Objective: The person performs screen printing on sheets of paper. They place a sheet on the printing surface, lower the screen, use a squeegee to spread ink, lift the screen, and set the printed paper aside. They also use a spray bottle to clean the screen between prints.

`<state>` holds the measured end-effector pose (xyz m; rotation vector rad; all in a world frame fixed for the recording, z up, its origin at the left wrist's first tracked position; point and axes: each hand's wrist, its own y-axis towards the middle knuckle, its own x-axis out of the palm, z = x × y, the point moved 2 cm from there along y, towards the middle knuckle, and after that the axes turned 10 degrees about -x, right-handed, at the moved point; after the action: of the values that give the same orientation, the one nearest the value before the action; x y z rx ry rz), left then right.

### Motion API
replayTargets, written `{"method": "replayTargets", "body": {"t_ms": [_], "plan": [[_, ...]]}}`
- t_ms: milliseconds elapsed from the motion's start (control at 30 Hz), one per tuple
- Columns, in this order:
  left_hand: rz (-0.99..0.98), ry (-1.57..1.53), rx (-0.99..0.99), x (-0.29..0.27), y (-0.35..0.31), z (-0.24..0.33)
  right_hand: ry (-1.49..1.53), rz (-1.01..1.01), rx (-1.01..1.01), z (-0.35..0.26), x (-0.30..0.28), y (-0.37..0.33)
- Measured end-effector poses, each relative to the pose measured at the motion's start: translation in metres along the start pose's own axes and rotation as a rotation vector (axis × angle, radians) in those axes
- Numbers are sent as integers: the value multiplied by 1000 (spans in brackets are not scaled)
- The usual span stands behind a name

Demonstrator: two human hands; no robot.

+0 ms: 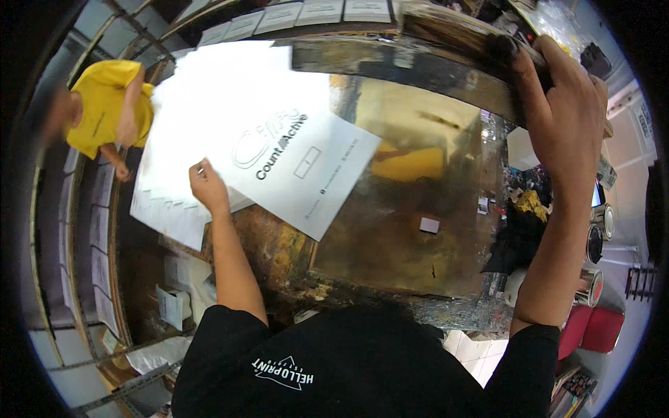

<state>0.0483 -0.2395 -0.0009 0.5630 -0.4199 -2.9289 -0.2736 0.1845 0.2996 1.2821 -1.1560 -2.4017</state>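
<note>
My left hand [209, 188] has its fingers pinched together at the near left edge of a white paper sheet [334, 177] printed in black. That sheet lies slanted, its right part reaching over a worn, glossy board [390, 251]. Under and behind the hand spreads a fanned stack of white sheets [174, 160], washed out by glare. At the far right, my right hand [568, 104] is wrapped over the edge of a raised wooden frame [453, 31]; dark stains mark its thumb. The underside of the frame is mostly hidden.
A small pale card [429, 225] lies on the board. Cans [591, 285], a black cloth [519, 237] and a yellow rag [531, 207] sit to the right. Another person in a yellow shirt [108, 104] stands at the left near racks [101, 244] holding sheets. A red chair [601, 329] is at lower right.
</note>
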Motion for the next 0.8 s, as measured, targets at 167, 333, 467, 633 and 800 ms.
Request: {"method": "replayTargets", "body": {"t_ms": [167,333,467,633,800], "plan": [[270,386,26,-111,68,-63,27,-43,-1,-12,-4,-2],[115,257,396,-62,45,11,-30,-86,12,-10,-6,-12],[-983,1107,690,45,-68,81,-27,-130,0,-5,-4,-4],[-1106,597,1068,108,-177,103,-12,-184,10,1,-3,7],[-1358,304,1259,161,-297,173,295,-267,130,-5,-14,31]]}}
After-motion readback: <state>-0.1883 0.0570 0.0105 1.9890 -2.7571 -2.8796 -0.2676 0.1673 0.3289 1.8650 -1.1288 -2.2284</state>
